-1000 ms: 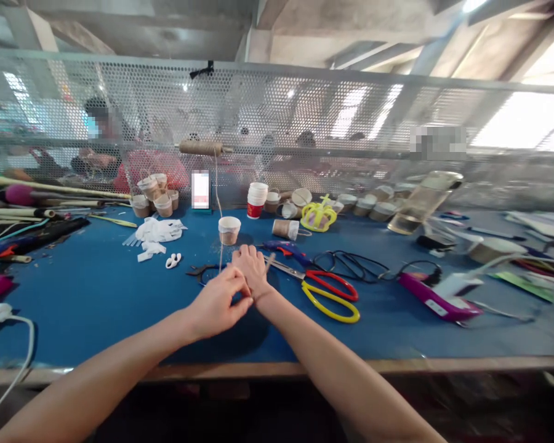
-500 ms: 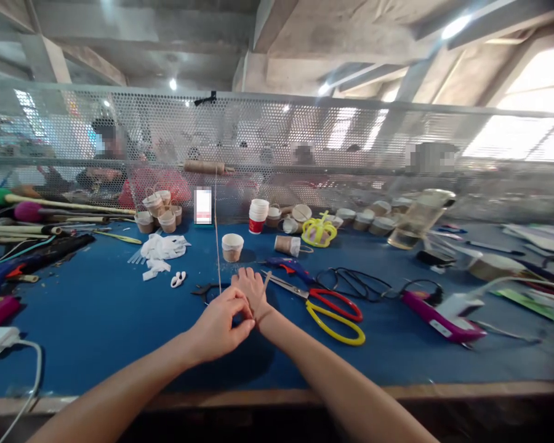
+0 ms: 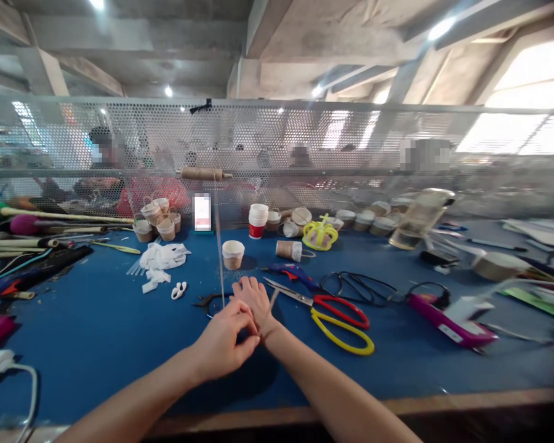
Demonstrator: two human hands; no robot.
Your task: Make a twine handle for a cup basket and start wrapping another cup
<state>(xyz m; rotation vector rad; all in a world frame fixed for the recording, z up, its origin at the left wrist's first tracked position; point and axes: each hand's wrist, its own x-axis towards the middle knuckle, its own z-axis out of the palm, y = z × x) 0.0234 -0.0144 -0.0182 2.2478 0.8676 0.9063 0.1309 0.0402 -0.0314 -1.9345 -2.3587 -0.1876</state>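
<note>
Head view: where does the twine [image 3: 220,258] run?

"From the spool [image 3: 202,174], behind the lone brown-wrapped cup [image 3: 233,261], down past that cup's left side. It goes out of sight behind the left hand [image 3: 228,338], on the wearer's side of the cup."

"And the fingers?"

"The left thumb and forefinger curl towards each other by the right wrist; whether they pinch twine, I can't tell. The right hand [image 3: 253,301], just in front of the cup, has its back up and its fingers stretched forward; anything beneath is hidden. A narrow tan strip [image 3: 274,298] pokes out beside it."

"How far along, would you say?"

"Partway, I'd judge. The clustered cups [image 3: 154,221], left of the lone cup, are wrapped, with loop handles, and the tipped cup [image 3: 289,250] on its right has a loop too. The lone cup is wrapped, but I make out no loop. The twine looks uncut down to the hand; the scissors [image 3: 310,301], right of the cup and nearer, lie untouched."
</note>
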